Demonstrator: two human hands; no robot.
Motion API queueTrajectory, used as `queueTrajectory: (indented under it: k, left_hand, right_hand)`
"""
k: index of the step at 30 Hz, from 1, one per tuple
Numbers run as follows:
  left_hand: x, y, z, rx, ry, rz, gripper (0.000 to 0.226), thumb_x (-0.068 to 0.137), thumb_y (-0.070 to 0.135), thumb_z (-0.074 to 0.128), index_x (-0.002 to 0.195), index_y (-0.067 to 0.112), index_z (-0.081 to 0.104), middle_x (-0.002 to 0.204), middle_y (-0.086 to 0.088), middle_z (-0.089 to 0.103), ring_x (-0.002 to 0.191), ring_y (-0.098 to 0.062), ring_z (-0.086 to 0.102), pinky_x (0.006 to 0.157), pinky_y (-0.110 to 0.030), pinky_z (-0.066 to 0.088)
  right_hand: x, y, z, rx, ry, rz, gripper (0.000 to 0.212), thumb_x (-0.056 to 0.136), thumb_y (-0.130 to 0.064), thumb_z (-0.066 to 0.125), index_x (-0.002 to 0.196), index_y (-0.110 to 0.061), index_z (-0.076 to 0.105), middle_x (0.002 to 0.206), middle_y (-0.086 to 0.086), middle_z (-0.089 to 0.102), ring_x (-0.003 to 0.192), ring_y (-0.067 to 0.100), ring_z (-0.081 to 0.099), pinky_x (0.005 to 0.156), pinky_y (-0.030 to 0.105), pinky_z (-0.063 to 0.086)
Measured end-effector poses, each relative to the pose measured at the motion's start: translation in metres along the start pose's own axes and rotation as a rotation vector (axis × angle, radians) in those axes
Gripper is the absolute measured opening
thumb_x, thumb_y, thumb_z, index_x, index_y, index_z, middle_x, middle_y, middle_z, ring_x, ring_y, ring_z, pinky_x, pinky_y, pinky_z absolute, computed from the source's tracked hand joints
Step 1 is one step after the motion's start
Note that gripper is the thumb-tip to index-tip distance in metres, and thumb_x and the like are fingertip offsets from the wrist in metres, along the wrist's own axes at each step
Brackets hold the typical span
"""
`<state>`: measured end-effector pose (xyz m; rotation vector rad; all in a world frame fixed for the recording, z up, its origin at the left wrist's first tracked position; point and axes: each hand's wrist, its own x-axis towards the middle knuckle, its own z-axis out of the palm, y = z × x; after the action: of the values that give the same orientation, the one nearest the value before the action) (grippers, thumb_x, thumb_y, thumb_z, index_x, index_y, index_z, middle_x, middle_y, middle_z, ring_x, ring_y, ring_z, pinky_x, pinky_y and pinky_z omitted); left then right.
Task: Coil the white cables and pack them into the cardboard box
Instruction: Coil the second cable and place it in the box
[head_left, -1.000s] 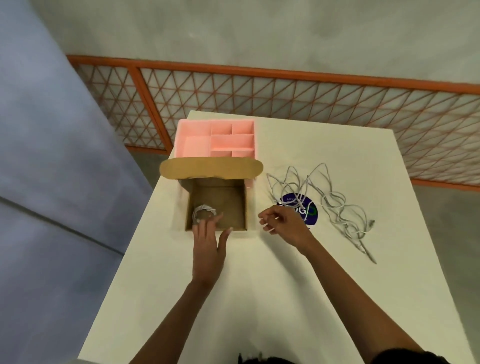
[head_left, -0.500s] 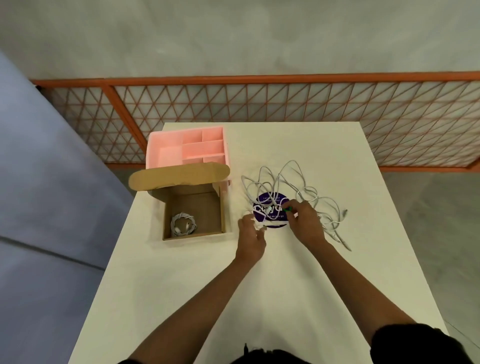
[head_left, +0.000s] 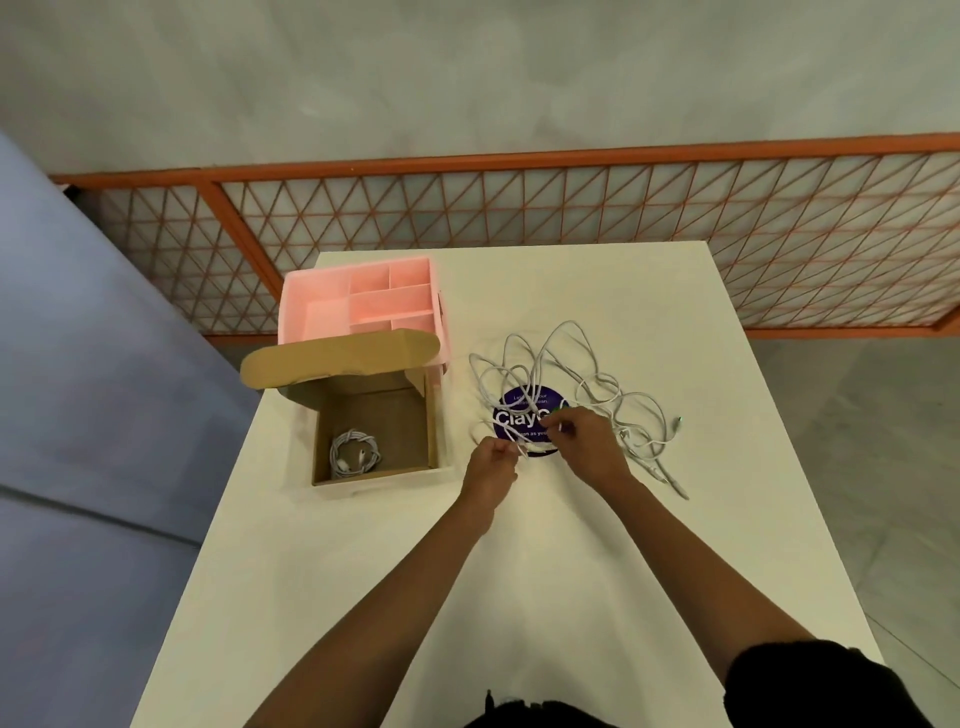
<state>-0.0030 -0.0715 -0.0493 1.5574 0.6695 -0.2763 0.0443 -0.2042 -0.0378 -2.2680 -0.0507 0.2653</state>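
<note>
Two grips: left hand (head_left: 491, 462), right hand (head_left: 587, 441) pinch white cable (head_left: 532, 442), apparently stretched left-right.

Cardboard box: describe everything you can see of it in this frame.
The cardboard box stands open and upright on the left side of the white table. It is plain brown, and its rounded lid flap is folded back toward the pink organizer behind it. One coiled white cable lies in its near-left corner; the rest of the floor is bare.
</note>
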Motion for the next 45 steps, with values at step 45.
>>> queueTrajectory:
  k: [45]
  left_hand:
    - [-0.094,0.069,-0.115,-0.81,-0.305,0.427,0.036,0.103,0.022,0.032,0.128,0.004,0.052,0.119,-0.011,0.066,0.11,-0.02,0.064,0.093,-0.03,0.052]
  right_hand:
    - [-0.084,-0.13,-0.036,-0.171,-0.593,-0.389,0.033,0.101,-0.032,0.041,0.089,-0.013,0.065,0.058,-0.001,0.051,0.042,0.011,0.045,0.049,0.017,0.04]
